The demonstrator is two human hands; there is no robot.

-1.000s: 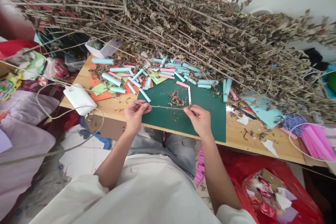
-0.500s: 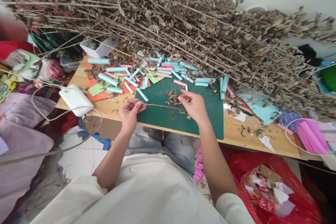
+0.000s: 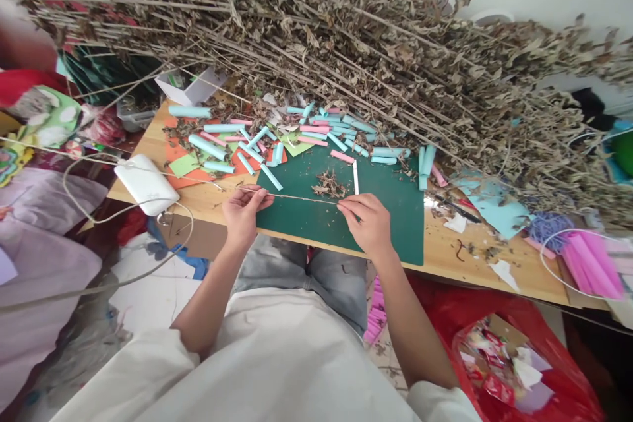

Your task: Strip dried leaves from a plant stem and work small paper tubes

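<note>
A thin dry plant stem (image 3: 304, 198) stretches between my two hands above the green cutting mat (image 3: 297, 224). My left hand (image 3: 243, 212) is closed on it, and part of the stem runs on to the left past my fingers. My right hand (image 3: 368, 221) pinches the other end between thumb and fingertips. Beyond the stem lies a small heap of crumbled dry leaves (image 3: 330, 184) on the mat. A narrow white strip (image 3: 355, 178) lies just past my right fingers; I cannot make out what it is.
Rolled blue and pink paper tubes (image 3: 260, 138) litter the wooden table (image 3: 208, 208). A large pile of dried stalks (image 3: 316, 46) fills the back. At left sits a white power bank (image 3: 147, 184) with a cable. A red bag (image 3: 558, 369) of scraps stands at lower right.
My right hand has come down and towards me, onto the stem's right end, and its fingers have closed there. The white strip shows more fully now. My left hand keeps its hold.
</note>
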